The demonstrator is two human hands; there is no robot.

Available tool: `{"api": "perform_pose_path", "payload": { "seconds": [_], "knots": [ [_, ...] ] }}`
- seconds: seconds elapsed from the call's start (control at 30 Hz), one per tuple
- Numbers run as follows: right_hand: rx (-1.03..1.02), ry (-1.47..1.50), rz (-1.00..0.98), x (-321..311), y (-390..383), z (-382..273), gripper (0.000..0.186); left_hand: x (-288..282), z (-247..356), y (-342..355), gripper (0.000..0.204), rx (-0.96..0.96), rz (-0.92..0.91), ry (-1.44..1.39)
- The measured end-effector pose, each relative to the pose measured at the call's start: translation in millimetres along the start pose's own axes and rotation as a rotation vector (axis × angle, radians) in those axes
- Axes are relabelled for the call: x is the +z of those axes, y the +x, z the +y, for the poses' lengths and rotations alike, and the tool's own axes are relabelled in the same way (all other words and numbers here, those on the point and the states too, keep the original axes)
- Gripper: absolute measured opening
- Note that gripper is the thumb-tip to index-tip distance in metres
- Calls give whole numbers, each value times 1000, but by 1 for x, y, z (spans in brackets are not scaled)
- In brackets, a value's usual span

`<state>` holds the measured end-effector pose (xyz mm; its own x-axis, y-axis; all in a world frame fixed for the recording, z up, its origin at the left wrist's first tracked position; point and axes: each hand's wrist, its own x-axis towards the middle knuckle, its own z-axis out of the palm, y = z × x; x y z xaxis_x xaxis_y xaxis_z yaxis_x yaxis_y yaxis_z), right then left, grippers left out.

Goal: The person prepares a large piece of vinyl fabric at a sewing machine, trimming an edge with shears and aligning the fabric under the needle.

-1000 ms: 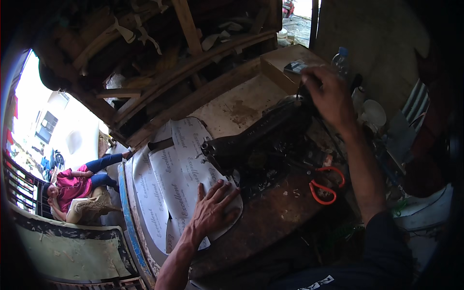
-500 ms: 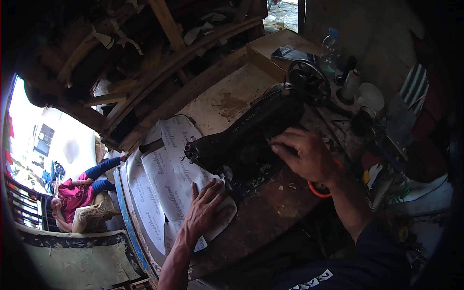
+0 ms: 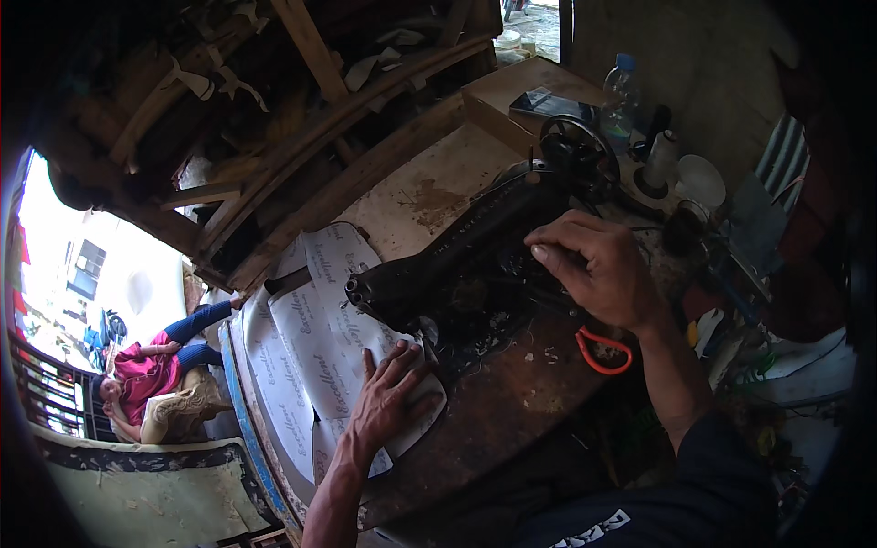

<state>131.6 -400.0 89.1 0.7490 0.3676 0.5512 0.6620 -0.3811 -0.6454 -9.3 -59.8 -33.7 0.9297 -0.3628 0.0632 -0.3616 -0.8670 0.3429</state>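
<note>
A black sewing machine (image 3: 475, 224) stands on a worn brown table (image 3: 539, 393). White printed sheet material (image 3: 324, 320), in overlapping cut pieces, lies by the machine's needle end and partly under it. My left hand (image 3: 393, 393) rests flat on the sheet's near right part, fingers spread. Above the table, close to the machine's wheel end, my right hand (image 3: 598, 269) is raised with thumb and fingers pinched together. Whatever is between those fingertips is too small to make out. Below that hand, an orange loop handle (image 3: 610, 371) lies at the table edge.
Behind the machine are a cardboard box (image 3: 498, 119), a plastic bottle (image 3: 621, 96) and a cone of thread (image 3: 661, 163). A wooden frame (image 3: 320, 155) rises along the far left. Further left, a person in a red top (image 3: 146, 373) reclines on a seat.
My right hand has moved up and slightly right, still pinched, uncovering more of the orange handle. My left hand and the sheet have hardly shifted.
</note>
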Motion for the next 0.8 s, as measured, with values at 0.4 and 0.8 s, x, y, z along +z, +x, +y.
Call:
{"api": "perform_pose_path", "payload": {
  "seconds": [0.4, 0.8],
  "knots": [
    [-29, 25, -330, 42, -3, -13, 15, 0, 1, -6, 60, -26, -36, 25],
    [109, 416, -507, 201, 43, 56, 41, -1, 8, 6, 63, -20, -44, 21]
  ]
}}
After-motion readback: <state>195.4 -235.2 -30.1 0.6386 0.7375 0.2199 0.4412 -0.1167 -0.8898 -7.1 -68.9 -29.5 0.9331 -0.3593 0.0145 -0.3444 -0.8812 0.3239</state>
